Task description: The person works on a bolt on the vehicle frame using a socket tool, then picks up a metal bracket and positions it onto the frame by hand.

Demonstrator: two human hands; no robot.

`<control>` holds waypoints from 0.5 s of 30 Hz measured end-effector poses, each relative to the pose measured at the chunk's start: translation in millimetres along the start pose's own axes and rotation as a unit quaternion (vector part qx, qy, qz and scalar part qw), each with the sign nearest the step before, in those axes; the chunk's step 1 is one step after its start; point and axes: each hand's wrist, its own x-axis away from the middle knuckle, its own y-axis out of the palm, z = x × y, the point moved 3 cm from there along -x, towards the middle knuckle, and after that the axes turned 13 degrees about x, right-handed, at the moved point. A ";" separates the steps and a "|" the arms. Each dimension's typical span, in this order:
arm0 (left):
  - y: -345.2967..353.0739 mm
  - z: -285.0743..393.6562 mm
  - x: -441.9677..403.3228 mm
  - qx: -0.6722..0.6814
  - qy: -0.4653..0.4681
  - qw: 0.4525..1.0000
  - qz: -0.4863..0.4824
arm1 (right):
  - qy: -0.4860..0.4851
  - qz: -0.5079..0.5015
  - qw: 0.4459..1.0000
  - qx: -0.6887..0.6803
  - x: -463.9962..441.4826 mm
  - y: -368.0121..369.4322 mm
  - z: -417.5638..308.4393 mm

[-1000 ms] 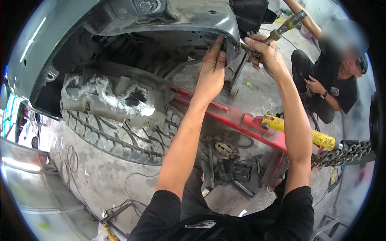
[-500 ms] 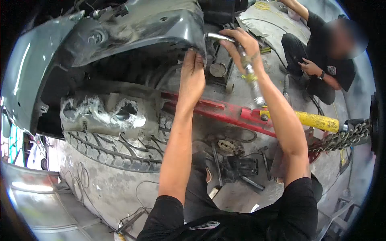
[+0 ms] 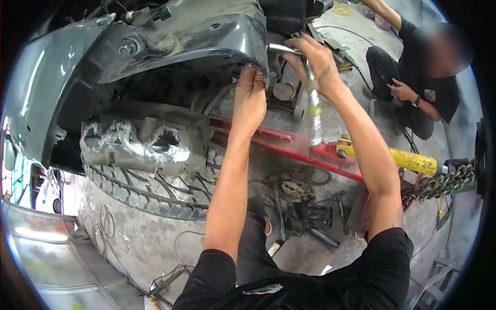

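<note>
My right hand is closed around the head of a ratchet wrench, whose handle hangs below and looks blurred. From the hand, a chrome extension runs left to the end of the dark grey metal body panel of a vehicle. My left hand reaches up to the lower corner of that panel, fingers curled and closed. What those fingers grip, if anything, is hidden. Under the panel is a torn grey liner piece with white rough edges, above a tyre.
A red steel beam crosses behind my arms to a yellow cylinder and a chain. Hammers and a clamp lie on the floor. A co-worker crouches at upper right.
The ratchet handle's lower end has swung left, so it hangs more nearly straight down. My left hand stays at the panel corner. The whole view has shifted slightly.
</note>
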 end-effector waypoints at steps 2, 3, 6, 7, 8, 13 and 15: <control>2.0 5.0 2.6 -0.026 0.016 0.999 0.017 | 0.040 -0.041 0.998 -0.034 -5.1 -0.6 3.8; 2.0 4.9 3.4 -0.024 0.016 0.999 0.015 | 0.041 -0.041 0.998 -0.032 -16.7 -11.8 1.0; 0.8 2.0 -0.6 -0.045 -0.022 0.999 0.015 | 0.441 -0.334 0.739 -0.385 -25.9 -16.4 9.6; 0.6 1.3 -0.3 -0.021 -0.017 1.000 0.007 | 0.440 -0.333 0.741 -0.382 -22.6 -14.6 10.2; 0.6 2.0 0.2 0.003 -0.014 1.000 0.000 | 0.440 -0.316 0.744 -0.392 -18.9 -12.4 8.7; -1.6 0.3 2.0 -0.008 -0.022 1.000 0.011 | 0.292 -0.189 0.909 -0.227 1.6 -22.2 24.6; 0.0 -1.1 0.2 -0.023 -0.021 0.999 0.014 | 0.250 -0.163 0.932 -0.207 6.5 -18.6 16.0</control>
